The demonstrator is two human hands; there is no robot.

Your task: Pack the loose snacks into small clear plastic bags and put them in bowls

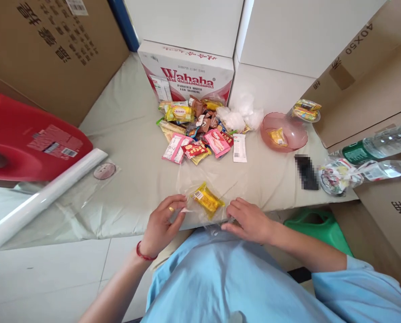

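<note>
Snack packet in a yellow wrapper lies near the front edge of the covered table, between the two hands; taking it as the centre of the clock, twelve points away from the person. Clear plastic spreads around it, though whether the packet sits inside or on top cannot be told. Left hand, with a ring and a red bracelet, is at eight o'clock, its fingers curled beside the plastic. Right hand is at four o'clock, fingers bent, thumb stretched towards the plastic. Whether either hand's fingers pinch the film, I cannot tell.

At twelve lies a heap of mixed snacks, in front of a Wahaha carton. Crumpled clear bags touch the heap at one o'clock. Between one and two stands a pink bowl holding another yellow packet. Bottles lie between two and three, a white roll is at nine, and a red jug is at ten.
</note>
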